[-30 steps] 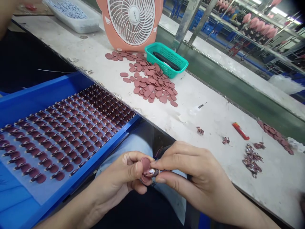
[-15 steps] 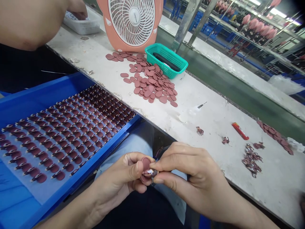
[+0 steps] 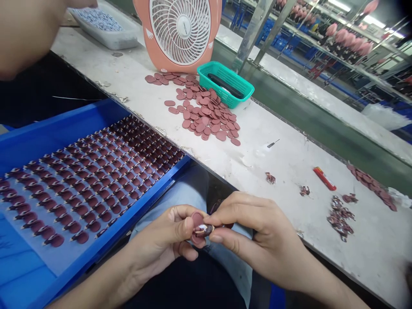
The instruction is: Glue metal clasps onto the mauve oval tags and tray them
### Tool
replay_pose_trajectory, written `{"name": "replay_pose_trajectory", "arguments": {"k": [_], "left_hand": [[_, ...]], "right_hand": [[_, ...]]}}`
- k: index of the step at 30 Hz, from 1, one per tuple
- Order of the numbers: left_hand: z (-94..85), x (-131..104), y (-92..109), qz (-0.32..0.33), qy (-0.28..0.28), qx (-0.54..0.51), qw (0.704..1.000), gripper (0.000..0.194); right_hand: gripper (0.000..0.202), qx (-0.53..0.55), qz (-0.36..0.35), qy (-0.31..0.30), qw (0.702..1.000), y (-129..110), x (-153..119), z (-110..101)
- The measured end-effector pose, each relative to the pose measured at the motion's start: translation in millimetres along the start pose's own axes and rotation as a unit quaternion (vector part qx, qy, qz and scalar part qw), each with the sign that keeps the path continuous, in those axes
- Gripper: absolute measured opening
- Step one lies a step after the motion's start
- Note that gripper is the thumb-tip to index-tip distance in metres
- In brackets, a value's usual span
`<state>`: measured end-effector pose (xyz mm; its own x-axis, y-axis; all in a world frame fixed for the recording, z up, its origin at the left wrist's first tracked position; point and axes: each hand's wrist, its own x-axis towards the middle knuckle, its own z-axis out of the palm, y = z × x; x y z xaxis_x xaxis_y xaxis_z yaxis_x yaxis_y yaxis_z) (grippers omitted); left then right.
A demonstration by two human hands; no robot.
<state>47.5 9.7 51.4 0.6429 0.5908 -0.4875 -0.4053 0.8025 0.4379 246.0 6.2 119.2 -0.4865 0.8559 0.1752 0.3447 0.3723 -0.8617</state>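
Note:
My left hand pinches a flat reddish-brown oval disc between thumb and fingers. Against the disc lies a small dark figurine piece with a white patch, gripped by the thumb and forefinger of my right hand. Both hands meet above my lap, and the fingers partly hide the two parts. To the left, a blue tray holds rows of similar discs with dark pieces on them. More small dark figurine pieces lie in a pile on the table to the right.
Loose oval discs are spread on the white table before an orange fan and a green basket. A thin pointed tool and a red packet lie farther right. Another person's arm reaches in near a white tub.
The figurine piece has turned slightly against the disc, and the fingers of my right hand have shifted a little. The other person's arm has drawn up and left from the white tub.

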Motion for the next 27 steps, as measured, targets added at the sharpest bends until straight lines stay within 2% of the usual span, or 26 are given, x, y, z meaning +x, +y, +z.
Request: {"name": "replay_pose_trajectory", "arguments": {"k": [11,18,22,27], "left_hand": [[-2.5,-3.0,-6.0,-0.014,0.028,-0.035,0.999,0.039],[-0.6,-1.4,-5.4,-0.005,0.006,-0.053,0.999,0.030],[-2.4,-0.7,-5.7,-0.005,0.005,-0.061,0.998,0.025],[-0.6,-0.1,-1.8,0.021,0.002,-0.059,0.998,0.035]], "right_hand": [[0.004,-0.009,-0.007,0.011,1.000,-1.3,3.0,7.2],[0.004,-0.021,-0.034,0.038,0.998,-0.7,3.8,10.4],[0.004,-0.021,-0.027,0.041,0.999,1.0,5.1,10.9],[0.009,-0.021,-0.039,0.057,0.997,3.5,9.6,5.8]]}}
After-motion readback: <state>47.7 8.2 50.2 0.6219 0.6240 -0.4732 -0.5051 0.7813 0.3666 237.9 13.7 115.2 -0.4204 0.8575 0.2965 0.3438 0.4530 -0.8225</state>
